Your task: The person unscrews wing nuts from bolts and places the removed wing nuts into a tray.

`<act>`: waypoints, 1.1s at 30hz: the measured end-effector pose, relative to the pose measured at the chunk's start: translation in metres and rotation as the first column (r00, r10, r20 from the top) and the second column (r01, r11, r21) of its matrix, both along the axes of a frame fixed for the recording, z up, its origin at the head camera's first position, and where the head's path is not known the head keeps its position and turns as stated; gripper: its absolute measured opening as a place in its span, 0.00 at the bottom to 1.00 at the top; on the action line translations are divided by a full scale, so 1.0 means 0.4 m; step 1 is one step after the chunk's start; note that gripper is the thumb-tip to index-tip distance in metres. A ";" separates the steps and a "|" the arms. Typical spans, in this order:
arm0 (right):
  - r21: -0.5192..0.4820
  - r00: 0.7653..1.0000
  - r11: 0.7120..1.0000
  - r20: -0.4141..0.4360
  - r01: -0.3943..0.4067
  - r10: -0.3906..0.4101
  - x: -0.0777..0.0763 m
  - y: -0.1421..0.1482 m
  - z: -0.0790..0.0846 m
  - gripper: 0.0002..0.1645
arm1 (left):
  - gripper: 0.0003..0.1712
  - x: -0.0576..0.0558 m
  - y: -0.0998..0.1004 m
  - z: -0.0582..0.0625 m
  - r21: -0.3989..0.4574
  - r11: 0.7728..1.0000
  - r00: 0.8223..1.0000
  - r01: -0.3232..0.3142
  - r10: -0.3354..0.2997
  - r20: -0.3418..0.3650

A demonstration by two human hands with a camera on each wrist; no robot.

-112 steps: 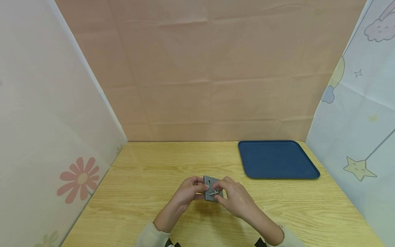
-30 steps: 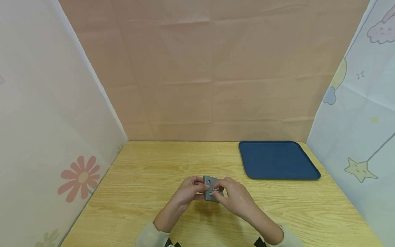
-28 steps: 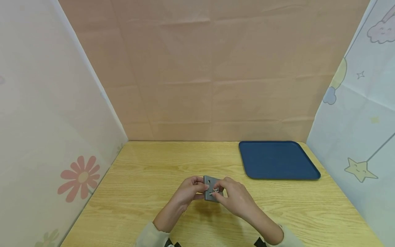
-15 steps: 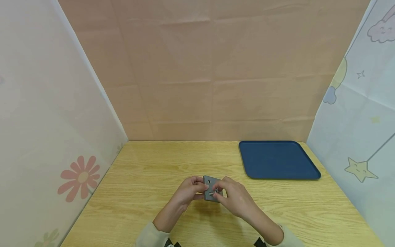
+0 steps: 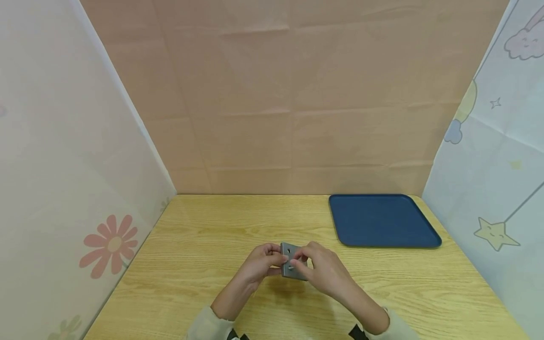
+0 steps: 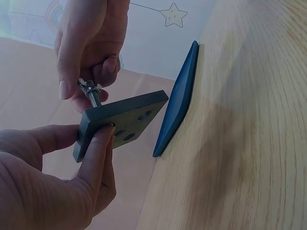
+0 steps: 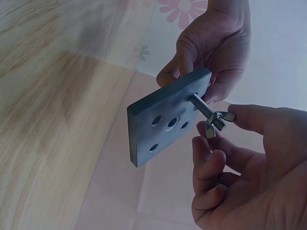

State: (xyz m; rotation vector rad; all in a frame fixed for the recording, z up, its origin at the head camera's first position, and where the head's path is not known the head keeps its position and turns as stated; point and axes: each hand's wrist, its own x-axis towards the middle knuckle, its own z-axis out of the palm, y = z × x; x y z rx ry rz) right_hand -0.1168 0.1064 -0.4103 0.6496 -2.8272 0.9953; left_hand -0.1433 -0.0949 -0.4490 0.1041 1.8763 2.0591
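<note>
A grey metal plate (image 7: 165, 117) with several holes is held up above the table, tilted. My left hand (image 5: 256, 265) grips its edge between thumb and fingers. Out of a hole near one corner stands a threaded bolt (image 7: 200, 104), and a wing nut (image 7: 216, 120) sits near its free end, with a little thread showing past it. My right hand (image 5: 325, 271) is at the wing nut, thumb tip on one wing and a curled fingertip by the other. In the left wrist view, the right hand's fingers partly cover the wing nut (image 6: 89, 86).
A dark blue tray (image 5: 382, 221) lies at the back right of the wooden table (image 5: 238, 217). A plain tan backdrop (image 5: 272, 94) stands behind, and printed white panels rise on the left and right.
My right thumb and fingers have shifted back and forth around the wing nut; the thumb now covers most of the bolt in the head view. My left hand keeps its grip; the plate barely moves.
</note>
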 end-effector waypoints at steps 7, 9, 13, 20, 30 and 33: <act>0.015 1.000 1.000 0.006 -0.017 0.016 0.002 0.003 0.001 0.08 | 0.20 0.003 0.000 0.007 -0.008 1.000 1.000 -0.006 0.005 -0.004; 0.022 1.000 1.000 0.010 -0.018 0.018 0.003 0.003 0.002 0.07 | 0.20 0.003 0.000 0.008 -0.008 1.000 1.000 -0.005 0.005 -0.004; 0.036 1.000 0.999 0.007 -0.018 0.018 0.004 0.002 0.003 0.07 | 0.20 0.004 0.000 0.008 -0.010 1.000 1.000 -0.005 0.005 -0.005; 0.061 1.000 0.998 0.013 -0.023 0.022 0.004 0.000 0.006 0.07 | 0.20 0.003 0.001 0.007 -0.007 1.000 1.000 -0.002 0.002 -0.007; 0.052 0.999 0.997 0.012 -0.051 0.051 0.007 0.003 0.008 0.07 | 0.20 0.004 0.000 0.008 -0.001 1.000 1.000 0.006 -0.006 -0.007; 0.031 0.998 0.998 0.012 -0.058 0.057 0.007 0.003 0.007 0.04 | 0.19 0.005 0.000 0.007 -0.001 1.000 1.000 0.005 -0.005 -0.006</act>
